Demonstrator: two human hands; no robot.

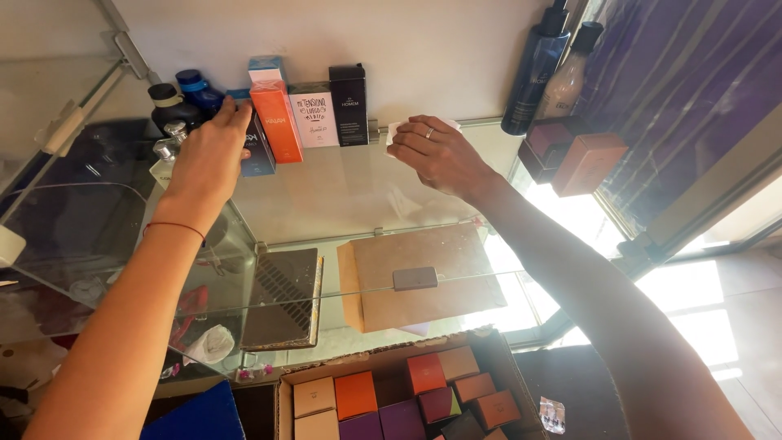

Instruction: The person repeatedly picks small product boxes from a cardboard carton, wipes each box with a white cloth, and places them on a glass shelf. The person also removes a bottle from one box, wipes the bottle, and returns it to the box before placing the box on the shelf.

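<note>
We note the dark blue box (pixel 257 148) on the glass shelf (pixel 350 191), upright in a row against the wall. The left hand (pixel 210 155) has its fingers laid over the box's top edge and near face; we cannot tell whether the thumb closes behind it, so the grip is a touch or light pinch at most.

Just right of the box stands a taller orange box (pixel 277 121) with a light blue box (pixel 266 68) behind it, then a white lettered box (pixel 314 116) and a black box (pixel 349 104). To the left are dark round-capped bottles (pixel 183 98) and a small clear bottle (pixel 167 151).

The right hand (pixel 440 153) lies flat, fingers spread, pressing a white cloth (pixel 399 129) to the glass, well apart from the row.

Risks, as we judge them:
- The boxes stand close and touching. Tilting or dragging the dark blue one could tip the orange box and then the others along the row.
- A backward sweep of the left wrist could knock over the bottles, which stand near the shelf's left edge; a fall onto the lower shelves seems likely.
- The glass looks smooth; a loose hold could let the box slide off the front edge toward the cardboard carton of small coloured boxes (pixel 407 395) below.
- Weight on the right palm loads the glass pane.
</note>
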